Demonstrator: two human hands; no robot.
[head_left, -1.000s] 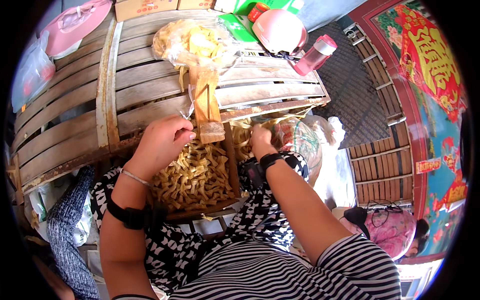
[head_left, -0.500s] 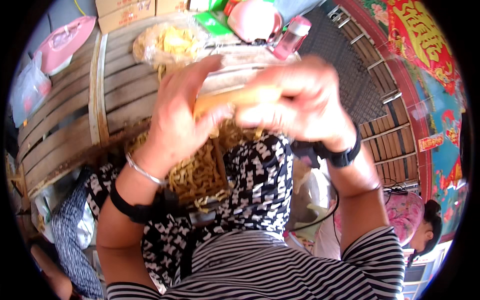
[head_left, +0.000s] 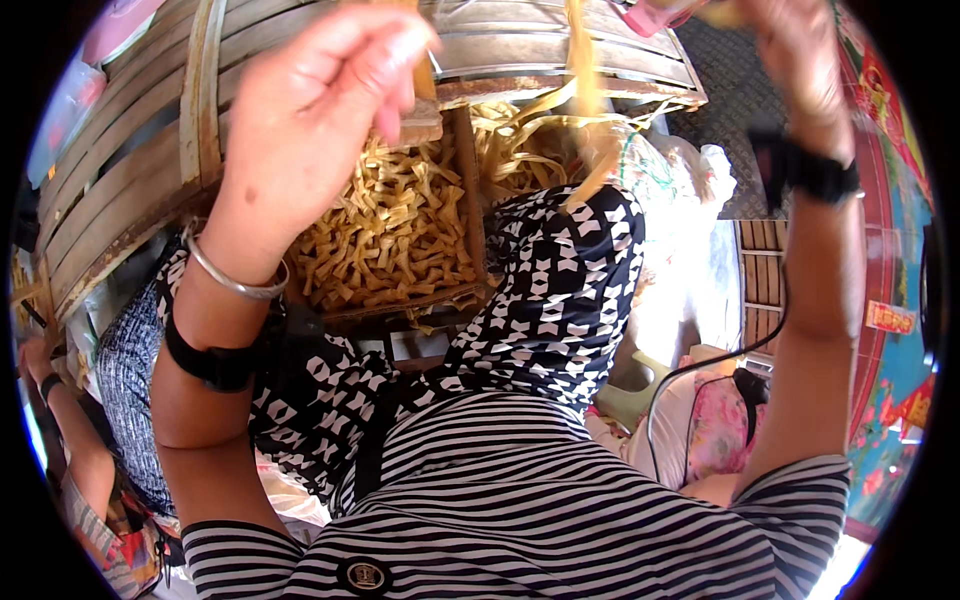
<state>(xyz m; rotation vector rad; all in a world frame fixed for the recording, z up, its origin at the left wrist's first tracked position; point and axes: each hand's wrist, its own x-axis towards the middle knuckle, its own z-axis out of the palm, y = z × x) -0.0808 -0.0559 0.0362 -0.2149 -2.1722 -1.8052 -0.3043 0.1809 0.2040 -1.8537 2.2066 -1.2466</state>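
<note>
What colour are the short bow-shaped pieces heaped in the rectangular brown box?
Golden yellow; the bow-shaped pieces show best in the head view.

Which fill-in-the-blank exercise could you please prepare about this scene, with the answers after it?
1. The shirt has black and white ____.
2. A silver bracelet circles the ____ wrist.
3. In the picture, long yellow strips lie to the ____ of the box of small yellow pieces.
4. The left hand partly hides a board made of ____.
Missing words: stripes; left; right; wood.
</note>
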